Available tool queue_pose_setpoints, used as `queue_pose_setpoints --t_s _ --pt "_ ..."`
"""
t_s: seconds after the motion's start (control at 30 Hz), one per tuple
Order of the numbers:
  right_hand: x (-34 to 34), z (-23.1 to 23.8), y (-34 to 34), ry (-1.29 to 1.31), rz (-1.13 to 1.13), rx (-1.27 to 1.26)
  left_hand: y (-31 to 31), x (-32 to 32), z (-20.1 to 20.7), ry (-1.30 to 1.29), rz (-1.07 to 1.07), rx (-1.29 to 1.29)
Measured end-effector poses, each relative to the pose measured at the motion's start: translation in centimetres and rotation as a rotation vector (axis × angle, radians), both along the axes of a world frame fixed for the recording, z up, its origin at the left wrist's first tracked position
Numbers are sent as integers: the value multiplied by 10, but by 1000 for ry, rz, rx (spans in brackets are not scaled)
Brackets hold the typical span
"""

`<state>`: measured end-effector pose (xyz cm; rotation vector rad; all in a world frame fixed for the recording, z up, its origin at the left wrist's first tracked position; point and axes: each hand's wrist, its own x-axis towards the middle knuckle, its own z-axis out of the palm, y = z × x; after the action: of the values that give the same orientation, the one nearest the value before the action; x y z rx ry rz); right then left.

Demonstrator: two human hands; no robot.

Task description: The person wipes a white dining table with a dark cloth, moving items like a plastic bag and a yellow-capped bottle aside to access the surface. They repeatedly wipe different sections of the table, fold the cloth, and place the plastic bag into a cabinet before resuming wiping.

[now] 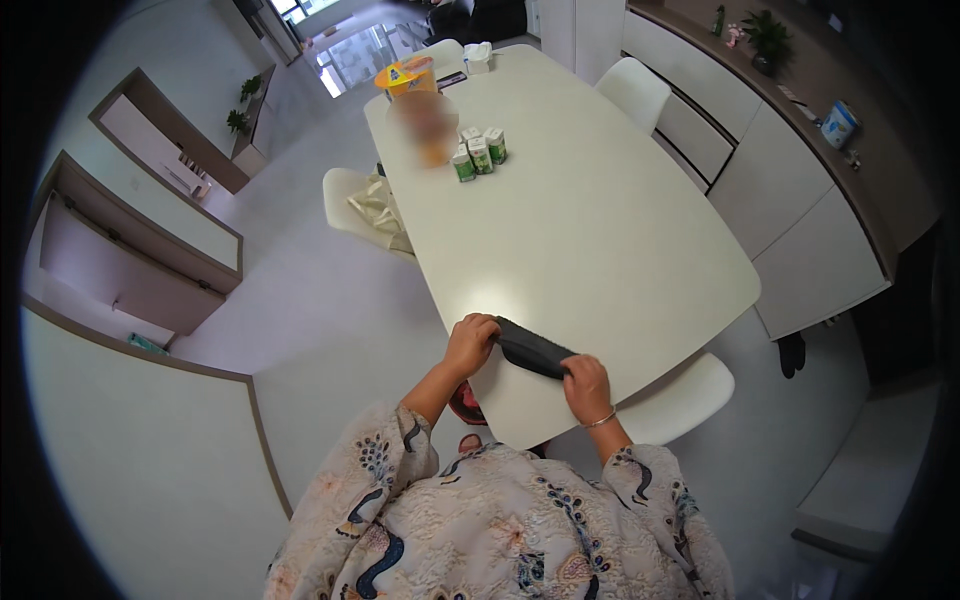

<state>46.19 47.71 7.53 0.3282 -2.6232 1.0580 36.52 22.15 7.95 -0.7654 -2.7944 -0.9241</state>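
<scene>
Between my hands, above the near end of the white table (590,235), stretches a dark grey folded piece (533,349) that looks like cloth. My left hand (473,345) has its fingers closed on the far-left end. The lower right end is pinched by my right hand (587,388), which has a thin bracelet at the wrist. The piece slants down from left to right, and its ends are partly covered by my fingers.
Several green-and-white cartons (480,153) stand farther up the table, beside a blurred patch. Behind them are a yellow-orange tub (405,76) and a white tissue pack (478,58). White chairs (680,400) surround the table; a pale bag (378,208) rests on the left one.
</scene>
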Motion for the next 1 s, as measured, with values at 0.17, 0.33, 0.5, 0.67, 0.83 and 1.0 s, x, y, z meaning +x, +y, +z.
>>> queue_pose_setpoints --t_s 0.17,0.33,0.5,0.67,0.83,1.0 --pt "42 -39 -33 -58 92 9 -38 28 -62 20 -41 -104" --pt "64 -41 -47 -23 99 27 -43 50 -29 11 -11 -101" --pt "71 -34 -44 -95 72 40 -45 51 -28 -50 -78 -29" --pt "74 -32 -55 -109 -8 76 -53 45 -44 -65 -133 9" --pt "85 -24 -69 -122 -70 105 -57 47 -46 -104 -141 41" --pt "96 -13 -90 -116 -163 108 -55 43 -37 -76 -93 131"
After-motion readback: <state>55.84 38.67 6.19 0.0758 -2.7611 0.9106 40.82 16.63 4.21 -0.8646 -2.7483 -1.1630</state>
